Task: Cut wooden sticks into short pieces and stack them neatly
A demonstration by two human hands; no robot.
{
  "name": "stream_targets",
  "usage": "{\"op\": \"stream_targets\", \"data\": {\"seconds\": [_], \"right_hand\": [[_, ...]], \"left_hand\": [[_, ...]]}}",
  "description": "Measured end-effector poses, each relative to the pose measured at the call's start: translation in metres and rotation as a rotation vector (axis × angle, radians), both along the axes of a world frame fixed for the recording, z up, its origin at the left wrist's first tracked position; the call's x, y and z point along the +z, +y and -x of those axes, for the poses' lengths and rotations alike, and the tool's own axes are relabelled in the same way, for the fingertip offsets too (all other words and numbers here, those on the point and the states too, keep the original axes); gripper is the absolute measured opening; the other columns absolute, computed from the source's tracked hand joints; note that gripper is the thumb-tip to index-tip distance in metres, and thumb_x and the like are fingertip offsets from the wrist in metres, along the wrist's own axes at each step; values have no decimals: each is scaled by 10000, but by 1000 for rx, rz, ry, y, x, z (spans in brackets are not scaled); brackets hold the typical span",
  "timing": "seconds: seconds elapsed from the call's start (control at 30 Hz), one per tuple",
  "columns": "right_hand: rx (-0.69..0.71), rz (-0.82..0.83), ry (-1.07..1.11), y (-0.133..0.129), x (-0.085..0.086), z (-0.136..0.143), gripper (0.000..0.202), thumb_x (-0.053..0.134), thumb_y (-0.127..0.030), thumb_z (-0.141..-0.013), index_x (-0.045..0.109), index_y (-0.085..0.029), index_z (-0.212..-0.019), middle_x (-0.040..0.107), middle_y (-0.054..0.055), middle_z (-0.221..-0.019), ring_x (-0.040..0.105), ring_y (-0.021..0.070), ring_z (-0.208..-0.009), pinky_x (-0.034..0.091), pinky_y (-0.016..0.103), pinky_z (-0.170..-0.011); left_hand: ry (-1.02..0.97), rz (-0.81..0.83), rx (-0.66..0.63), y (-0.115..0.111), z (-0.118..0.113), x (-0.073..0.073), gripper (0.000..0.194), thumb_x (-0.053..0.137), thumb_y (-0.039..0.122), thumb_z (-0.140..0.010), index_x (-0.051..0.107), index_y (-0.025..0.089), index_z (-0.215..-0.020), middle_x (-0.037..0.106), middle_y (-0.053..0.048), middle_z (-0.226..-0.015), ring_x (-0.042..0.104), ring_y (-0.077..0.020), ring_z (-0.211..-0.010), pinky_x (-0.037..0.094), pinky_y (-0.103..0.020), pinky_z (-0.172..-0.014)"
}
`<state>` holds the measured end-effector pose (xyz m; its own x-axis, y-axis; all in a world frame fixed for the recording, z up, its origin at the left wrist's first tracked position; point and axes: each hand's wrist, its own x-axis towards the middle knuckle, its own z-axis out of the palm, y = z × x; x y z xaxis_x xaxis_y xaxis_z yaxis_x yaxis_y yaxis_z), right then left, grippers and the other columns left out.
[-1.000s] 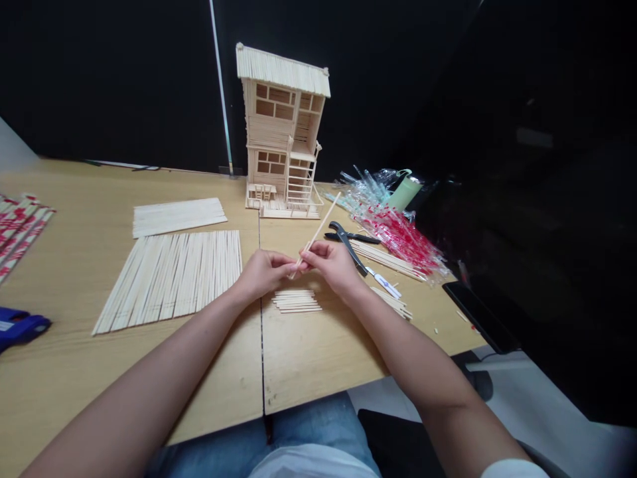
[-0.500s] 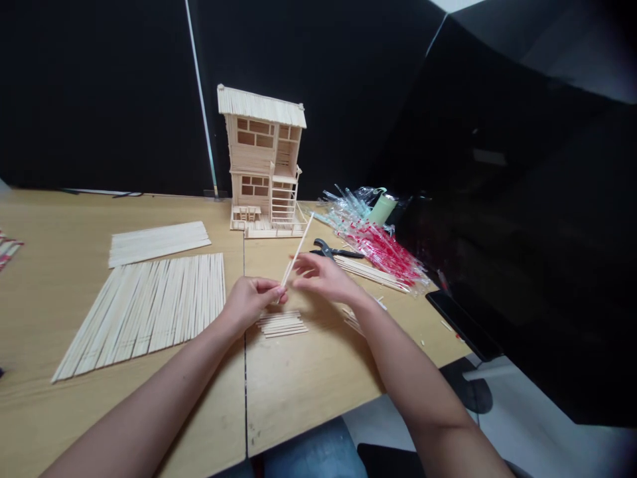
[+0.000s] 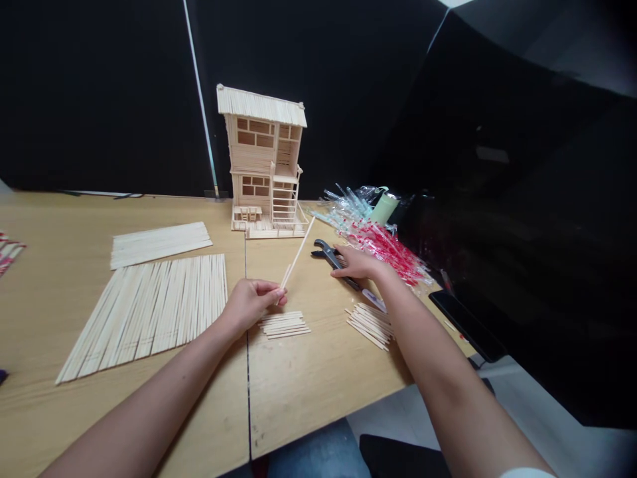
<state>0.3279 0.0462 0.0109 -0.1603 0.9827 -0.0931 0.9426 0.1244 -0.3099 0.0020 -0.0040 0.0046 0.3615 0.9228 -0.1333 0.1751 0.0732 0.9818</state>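
My left hand (image 3: 256,299) is closed in a pinch on thin wooden sticks (image 3: 300,251), one long and one short, slanting up and to the right. My right hand (image 3: 357,261) lies over a dark grey hand cutter (image 3: 326,251) on the table, its thumb and fingers curled about the handle. The palm hides part of the tool. Just below my left hand lies a row of short cut sticks (image 3: 284,325). Another pile of short sticks (image 3: 371,325) rests beneath my right forearm.
A stick-built model house (image 3: 263,159) stands at the back. To the left lie a wide mat of long sticks (image 3: 149,305) and a smaller panel (image 3: 162,244). Red and clear plastic packets (image 3: 388,249), a green cylinder (image 3: 383,209) and a black phone-like slab (image 3: 468,325) are at the right.
My right hand has left the side of the held stick and moved right onto the cutter. The short pile on the right is more exposed. My left hand stays nearly still.
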Motion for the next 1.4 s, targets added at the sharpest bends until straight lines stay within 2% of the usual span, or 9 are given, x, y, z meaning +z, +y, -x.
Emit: {"op": "stream_targets", "data": {"seconds": [0.27,0.37,0.43,0.53,0.63,0.7,0.8,1.07,1.4], "right_hand": [[-32,-224,-245,-3,19,38,1003,799,-233,-664,324,-162,-1544,566,236,-1346,515,436,-1253,386,534,-1041],[-108,-395,-148,-12,30,54,879,664,-105,-698,344,-110,-1517,588,242,-1306,569,387,-1191,446,476,-990],[-165,-467,21,-22,37,64,719,594,-72,-692,485,-103,-1403,666,194,-1185,621,343,-1110,468,449,-969],[-219,-292,452,-44,46,80,385,544,-133,-708,649,-138,-1078,727,107,-915,686,275,-853,535,414,-835],[-207,71,891,-68,47,92,271,519,-198,-733,632,-153,-974,710,72,-813,665,211,-688,556,353,-699],[-189,228,980,-81,44,97,240,535,-217,-738,628,-158,-951,699,57,-793,660,191,-691,550,319,-690],[-141,295,868,-91,38,103,221,560,-244,-767,644,-157,-951,693,43,-788,658,177,-719,521,277,-682],[-14,188,491,-97,42,132,191,518,-308,-887,631,-171,-816,665,17,-683,610,151,-627,421,242,-590],[-77,112,248,-101,44,142,309,571,-404,-906,568,-188,-685,630,6,-620,539,136,-553,320,243,-526]], "left_hand": [[12,-17,40,2,7,0,291,763,423,-687,769,159,-810,777,-86,-784,695,-205,-715,529,-323,-689],[46,-86,40,3,10,1,256,727,406,-724,765,165,-805,777,-78,-788,702,-211,-730,523,-324,-704],[118,-198,39,4,13,2,229,682,394,-769,760,177,-772,772,-65,-773,703,-213,-728,511,-320,-700],[273,-395,50,5,17,4,241,609,372,-830,755,206,-734,757,-42,-728,696,-211,-705,484,-312,-680],[342,-475,62,6,22,7,264,570,371,-861,758,216,-760,750,-34,-714,691,-205,-690,473,-306,-676],[354,-484,68,7,24,8,278,558,374,-871,756,205,-775,751,-36,-719,692,-203,-695,470,-303,-686],[374,-483,66,8,25,11,283,552,374,-872,749,189,-788,752,-33,-730,689,-201,-707,459,-294,-690],[574,-529,-33,1,22,16,296,502,316,-889,722,201,-728,719,-46,-699,605,-179,-635,354,-294,-616],[775,-562,-79,-4,25,27,302,500,274,-886,718,204,-687,683,-75,-660,542,-184,-588,286,-302,-584]]}}
